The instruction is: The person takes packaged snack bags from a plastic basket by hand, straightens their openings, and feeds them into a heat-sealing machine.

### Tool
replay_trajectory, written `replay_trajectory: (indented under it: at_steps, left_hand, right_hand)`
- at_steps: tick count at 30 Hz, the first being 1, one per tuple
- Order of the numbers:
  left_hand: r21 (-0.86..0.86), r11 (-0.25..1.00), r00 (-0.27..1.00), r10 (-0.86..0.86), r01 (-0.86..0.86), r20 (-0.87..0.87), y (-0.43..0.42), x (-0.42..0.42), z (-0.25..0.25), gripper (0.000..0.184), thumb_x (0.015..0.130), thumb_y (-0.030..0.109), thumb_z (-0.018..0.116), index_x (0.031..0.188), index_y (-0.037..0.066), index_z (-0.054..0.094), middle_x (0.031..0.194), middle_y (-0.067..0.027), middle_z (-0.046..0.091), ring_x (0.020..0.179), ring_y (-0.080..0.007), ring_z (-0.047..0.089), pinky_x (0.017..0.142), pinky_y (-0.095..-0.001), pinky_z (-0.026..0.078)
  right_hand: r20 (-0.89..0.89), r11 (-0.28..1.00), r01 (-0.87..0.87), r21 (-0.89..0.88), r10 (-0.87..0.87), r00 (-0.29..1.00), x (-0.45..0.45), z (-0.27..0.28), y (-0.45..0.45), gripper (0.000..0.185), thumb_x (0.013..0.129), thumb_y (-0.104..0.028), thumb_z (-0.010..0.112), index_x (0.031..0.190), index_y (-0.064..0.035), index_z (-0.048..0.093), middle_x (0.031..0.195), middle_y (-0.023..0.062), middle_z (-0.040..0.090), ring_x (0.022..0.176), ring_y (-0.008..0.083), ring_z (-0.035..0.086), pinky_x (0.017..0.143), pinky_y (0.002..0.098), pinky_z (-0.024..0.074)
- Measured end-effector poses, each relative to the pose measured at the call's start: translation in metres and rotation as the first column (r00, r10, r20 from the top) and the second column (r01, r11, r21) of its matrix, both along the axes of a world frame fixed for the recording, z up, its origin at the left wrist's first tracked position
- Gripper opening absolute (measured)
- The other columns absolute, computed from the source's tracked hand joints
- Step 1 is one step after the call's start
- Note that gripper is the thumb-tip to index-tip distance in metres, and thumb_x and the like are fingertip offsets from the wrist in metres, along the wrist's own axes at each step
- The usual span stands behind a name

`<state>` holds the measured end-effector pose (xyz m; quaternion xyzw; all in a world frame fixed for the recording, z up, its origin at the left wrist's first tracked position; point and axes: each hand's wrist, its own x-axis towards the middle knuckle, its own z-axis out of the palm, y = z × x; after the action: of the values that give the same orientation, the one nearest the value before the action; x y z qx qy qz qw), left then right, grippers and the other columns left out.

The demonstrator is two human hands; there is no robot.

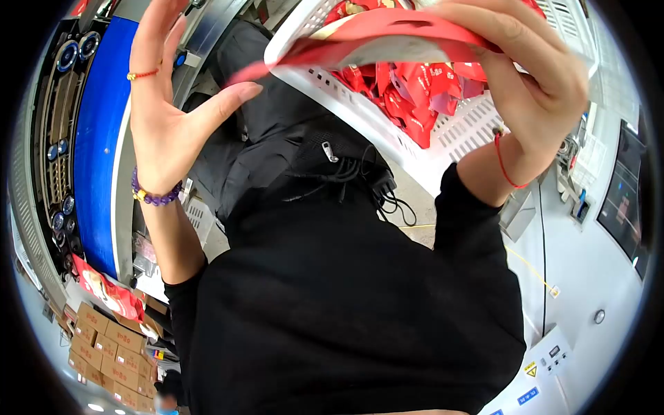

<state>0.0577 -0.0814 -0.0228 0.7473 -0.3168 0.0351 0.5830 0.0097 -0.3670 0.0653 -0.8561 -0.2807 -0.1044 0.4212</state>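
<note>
My left hand (164, 128) is raised on the left, its fingers stretched up and the thumb apart. Across the top, a red plastic bag (394, 24) with a pale patch is blurred by motion. Its right end is gripped by my right hand (536, 76), whose fingertips are partly hidden behind it. The bag's narrow left end lies close to my left thumb; I cannot tell if they touch. Below and behind the bag, a white perforated plastic basket (460, 142) holds several small red packets (415, 97).
A blue surface with a metal edge (104, 145) runs along the left. Stacked cardboard boxes (114, 353) and a red printed bag (107, 287) are at lower left. A black bag with a zip and cords (332, 162) hangs at my front. A control box (546, 353) is at lower right.
</note>
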Motion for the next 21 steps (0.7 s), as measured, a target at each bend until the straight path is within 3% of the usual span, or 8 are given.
replay_trajectory:
  at_steps: [3,4,5,7,9,14,17,21]
  left_hand:
    - [-0.248,0.949,0.944,-0.249,0.193,-0.218,0.013,-0.008,0.002,0.069,0.069,0.000,0.080,0.130,-0.002,0.048,0.128,-0.0167,0.056,0.120,-0.0235,0.053,0.102,-0.0364,0.040]
    - [-0.201,0.924,0.925,-0.354,0.324,-0.135,0.029,-0.009,-0.002,0.075,0.073,-0.001,0.076,0.138,-0.002,0.041,0.139,-0.0180,0.047,0.131,-0.0291,0.043,0.110,-0.0441,0.032]
    - [-0.294,0.908,0.934,-0.341,0.298,-0.106,0.034,-0.017,-0.004,0.059,0.078,-0.004,0.071,0.132,-0.003,0.047,0.132,-0.0171,0.052,0.124,-0.0270,0.050,0.105,-0.0432,0.039]
    - [-0.166,0.959,0.927,0.162,-0.228,-0.338,0.055,-0.036,-0.012,0.042,0.082,-0.007,0.066,0.122,-0.004,0.055,0.123,-0.0149,0.058,0.113,-0.0242,0.057,0.097,-0.0391,0.045]
    - [-0.310,0.828,0.869,0.367,-0.468,-0.332,0.052,-0.045,-0.004,0.022,0.082,0.000,0.071,0.103,-0.005,0.066,0.097,-0.0105,0.069,0.086,-0.0164,0.064,0.080,-0.0277,0.050]
    - [-0.590,0.479,0.759,0.454,-0.650,-0.466,0.091,-0.064,0.017,0.025,0.085,0.009,0.072,0.107,-0.001,0.065,0.099,-0.0081,0.067,0.089,-0.0134,0.062,0.084,-0.0264,0.047]
    - [-0.645,0.415,0.767,0.370,-0.642,-0.525,0.121,-0.068,0.016,0.013,0.089,0.007,0.066,0.102,0.003,0.066,0.099,-0.0055,0.068,0.087,-0.0101,0.062,0.079,-0.0260,0.049]
    - [-0.277,0.633,0.660,0.512,-0.722,-0.549,0.144,-0.061,0.003,0.014,0.088,0.006,0.067,0.101,-0.001,0.068,0.099,-0.0031,0.068,0.085,-0.0073,0.060,0.076,-0.0233,0.049]
  right_hand:
    - [-0.008,0.998,-0.066,-0.014,0.066,0.998,0.014,0.019,0.039,0.035,0.095,-0.013,0.053,0.127,0.0029,0.050,0.106,0.0154,0.065,0.089,0.0225,0.065,0.076,0.0272,0.0516]
    - [-0.043,0.997,-0.016,0.071,0.019,0.999,0.016,0.018,0.047,0.033,0.093,-0.011,0.055,0.123,0.0028,0.052,0.105,0.0145,0.066,0.088,0.0215,0.064,0.075,0.0269,0.0515]
    - [-0.089,0.982,0.051,0.184,-0.035,0.995,0.021,0.014,0.055,0.032,0.091,-0.010,0.058,0.120,0.0027,0.054,0.103,0.0136,0.066,0.088,0.0205,0.064,0.075,0.0266,0.0515]
    - [-0.203,0.899,0.161,0.407,-0.083,0.976,0.029,0.006,0.072,0.029,0.086,-0.006,0.063,0.113,0.0025,0.057,0.101,0.0117,0.067,0.087,0.0185,0.064,0.074,0.0260,0.0515]
    - [-0.288,0.801,0.200,0.565,-0.035,0.957,0.036,-0.001,0.094,0.027,0.081,-0.003,0.069,0.106,0.0023,0.061,0.098,0.0098,0.068,0.085,0.0165,0.064,0.073,0.0254,0.0514]
    - [-0.499,0.765,0.098,0.636,0.311,0.809,0.045,-0.040,0.151,0.023,0.072,0.003,0.079,0.093,0.0019,0.069,0.092,0.0059,0.069,0.083,0.0114,0.062,0.073,0.0239,0.0506]
    - [-0.544,0.786,0.049,0.616,0.379,0.748,0.054,-0.078,0.173,0.023,0.076,0.002,0.077,0.097,0.0024,0.069,0.091,0.0047,0.069,0.082,0.0085,0.061,0.073,0.0221,0.0484]
    - [-0.556,0.810,0.224,0.541,0.145,0.819,0.086,-0.083,0.196,0.016,0.085,-0.002,0.071,0.100,0.0030,0.070,0.089,0.0011,0.068,0.079,0.0058,0.057,0.071,0.0203,0.0465]
